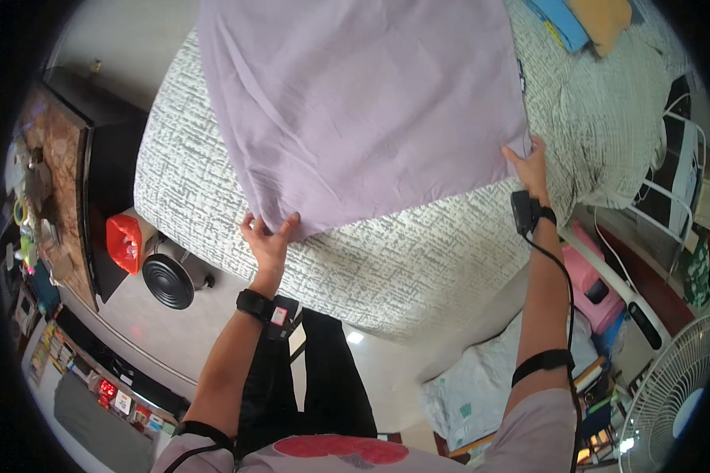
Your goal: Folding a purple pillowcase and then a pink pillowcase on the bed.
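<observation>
A large lilac cloth (386,102) lies spread over the patterned bed cover (402,252), its near edge running slantwise between my hands. At its near left corner, my left hand (268,246) has thumb and fingers closed on the fabric, which bunches into small folds there. My right hand (528,167) pinches the near right corner, slightly farther away. Creases run along the cloth's left side, and a small dark tag shows on its right edge. The far end of the cloth goes out of view at the top.
A folded blue cloth (560,24) and a tan one (601,22) lie at the bed's far right. To the left stand a red-lined bin (125,244), a black round-topped stool (168,281) and a cluttered table (67,189). A fan (674,402) stands at lower right.
</observation>
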Demonstrator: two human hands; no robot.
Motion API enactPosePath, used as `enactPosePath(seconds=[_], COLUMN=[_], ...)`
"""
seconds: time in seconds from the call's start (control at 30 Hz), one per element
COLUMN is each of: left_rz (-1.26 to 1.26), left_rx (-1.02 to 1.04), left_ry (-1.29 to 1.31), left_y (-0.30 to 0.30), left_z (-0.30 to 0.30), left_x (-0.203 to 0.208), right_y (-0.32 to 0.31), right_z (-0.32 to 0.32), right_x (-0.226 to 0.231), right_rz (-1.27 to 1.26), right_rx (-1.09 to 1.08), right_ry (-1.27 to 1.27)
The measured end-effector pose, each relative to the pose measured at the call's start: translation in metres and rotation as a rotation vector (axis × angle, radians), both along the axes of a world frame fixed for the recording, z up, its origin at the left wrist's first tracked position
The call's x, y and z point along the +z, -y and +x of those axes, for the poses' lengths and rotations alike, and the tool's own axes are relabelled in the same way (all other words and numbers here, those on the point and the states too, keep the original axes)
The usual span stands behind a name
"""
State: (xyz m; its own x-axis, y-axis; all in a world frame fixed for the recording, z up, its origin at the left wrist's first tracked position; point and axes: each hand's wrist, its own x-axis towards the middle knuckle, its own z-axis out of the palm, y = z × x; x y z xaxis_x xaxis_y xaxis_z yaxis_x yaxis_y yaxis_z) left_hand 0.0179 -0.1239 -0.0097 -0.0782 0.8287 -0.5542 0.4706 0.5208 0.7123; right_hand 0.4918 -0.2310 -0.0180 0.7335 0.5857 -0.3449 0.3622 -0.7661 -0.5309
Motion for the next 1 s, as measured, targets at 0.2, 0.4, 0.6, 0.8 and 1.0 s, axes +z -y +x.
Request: enactPosePath(seconds=[0.2,0.4,0.6,0.8,1.0], left_rz=[-0.148,-0.036,-0.129,-0.504,-0.397], left_rx=[-0.078,-0.418,-0.193,-0.439,-0.405], left_ry=[0.331,0.194,0.373,0.399,0.460], left_y=[-0.015,-0.023,-0.023,0.076,0.108], left_z=[-0.015,-0.016,-0.089,-0.098,-0.062], left_x=[0.018,0.067,0.129,0.144,0.151], right_y=[-0.006,-0.005,0.046,0.193,0.098], right_z=[-0.009,-0.036,-0.081,-0.106,-0.355], right_x=[0.004,0.053,0.101,0.093,0.166], right_rz=[0.111,0.199,0.286,-0.116,-0.453], right_rx=[0.006,-0.025,0.016,-0.217,-0.165], right_ry=[-0.037,-0.048,-0.227,0.108,-1.128])
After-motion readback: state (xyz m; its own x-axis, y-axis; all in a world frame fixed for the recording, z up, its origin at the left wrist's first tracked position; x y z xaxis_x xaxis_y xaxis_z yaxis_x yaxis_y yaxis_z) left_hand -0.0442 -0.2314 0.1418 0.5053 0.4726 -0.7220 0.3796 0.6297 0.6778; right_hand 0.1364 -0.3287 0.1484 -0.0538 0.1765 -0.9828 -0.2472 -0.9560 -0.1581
